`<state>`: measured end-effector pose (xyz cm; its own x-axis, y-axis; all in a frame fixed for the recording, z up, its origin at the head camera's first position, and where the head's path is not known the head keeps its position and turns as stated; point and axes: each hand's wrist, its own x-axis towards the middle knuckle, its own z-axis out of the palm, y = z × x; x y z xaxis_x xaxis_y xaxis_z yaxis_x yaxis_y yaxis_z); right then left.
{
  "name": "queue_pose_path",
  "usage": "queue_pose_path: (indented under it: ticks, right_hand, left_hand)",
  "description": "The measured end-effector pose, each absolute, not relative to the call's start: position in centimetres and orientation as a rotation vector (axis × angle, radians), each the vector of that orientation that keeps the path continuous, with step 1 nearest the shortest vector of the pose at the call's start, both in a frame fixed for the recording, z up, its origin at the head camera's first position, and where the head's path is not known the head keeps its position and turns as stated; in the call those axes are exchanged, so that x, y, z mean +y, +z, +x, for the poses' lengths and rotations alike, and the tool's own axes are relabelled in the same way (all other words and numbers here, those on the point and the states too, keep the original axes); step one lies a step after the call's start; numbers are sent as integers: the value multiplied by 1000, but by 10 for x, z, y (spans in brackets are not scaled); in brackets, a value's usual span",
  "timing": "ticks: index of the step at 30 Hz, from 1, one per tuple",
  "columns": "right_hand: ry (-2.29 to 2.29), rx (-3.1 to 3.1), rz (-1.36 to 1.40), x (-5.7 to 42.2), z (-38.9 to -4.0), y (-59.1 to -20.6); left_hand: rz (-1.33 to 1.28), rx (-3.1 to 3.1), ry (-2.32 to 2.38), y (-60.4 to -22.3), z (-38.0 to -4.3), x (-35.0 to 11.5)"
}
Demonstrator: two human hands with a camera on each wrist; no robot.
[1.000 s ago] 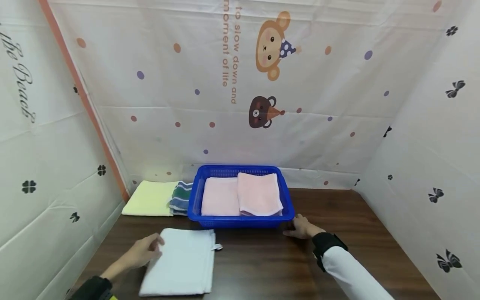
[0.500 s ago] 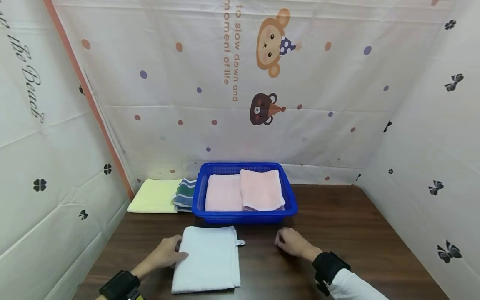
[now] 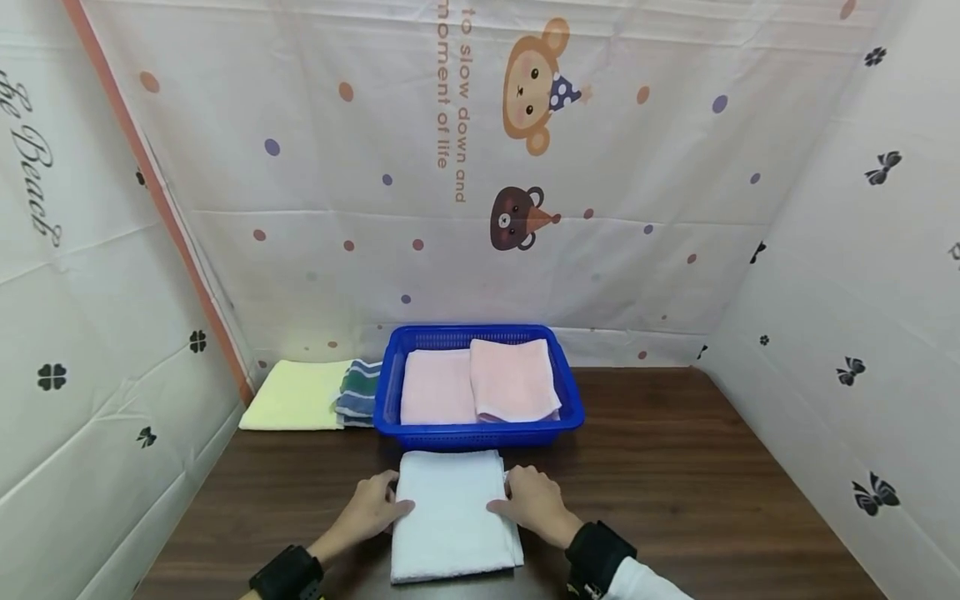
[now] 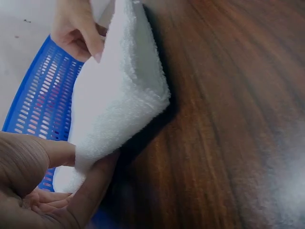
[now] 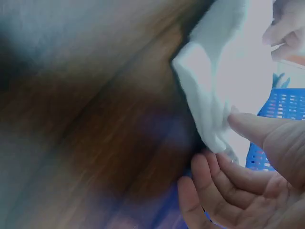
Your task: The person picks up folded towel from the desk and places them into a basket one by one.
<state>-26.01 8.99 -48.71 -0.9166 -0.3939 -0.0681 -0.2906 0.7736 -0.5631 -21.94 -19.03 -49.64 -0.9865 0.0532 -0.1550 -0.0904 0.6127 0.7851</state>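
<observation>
A folded white towel (image 3: 453, 517) lies in front of the blue basket, its near edge lifted a little off the table in the left wrist view. My left hand (image 3: 371, 506) grips its left edge, thumb on top and fingers underneath, as the left wrist view shows. At the opposite edge my right hand (image 3: 536, 502) pinches the folded layers; in the right wrist view the thumb (image 5: 252, 128) is over the towel (image 5: 238, 71) and the fingers curl below. The blue basket (image 3: 480, 437) holds two folded pink towels, a left one (image 3: 437, 387) and a right one (image 3: 515, 382).
Left of the basket lie a folded yellow towel (image 3: 296, 396) and a striped blue-green towel (image 3: 358, 392), partly hidden by the basket. The dark wooden table (image 3: 675, 492) is bounded by printed white sheets (image 3: 337, 167) at the back and both sides.
My left hand has moved the white towel rightward to in front of the basket. My right hand has left the basket's corner and come to the towel's right edge, taking hold of it.
</observation>
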Motion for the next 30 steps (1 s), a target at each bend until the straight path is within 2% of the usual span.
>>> queue_pose_path:
  ticks: [5,11,15,20,30]
  right_hand:
    - [-806,2759,-524,86,-262,-490]
    - [-1056,2574,-488,94,-263,-489]
    - [-1241,2437,-320,105,-262,-487]
    - [-1319,2273,-122,109,-265,-487]
    - [-1438,2188,-128,117,-268,-494]
  left_hand:
    - [-34,2664,1326,-496,-220,-189]
    - [-18,2584,1386,-494,-221,-184]
    - [12,2498,1468,-494,-226,-181]
    - [-88,2447,1458,-490,-231,-176]
    - [-59,2247,1533,-484,-234,-155]
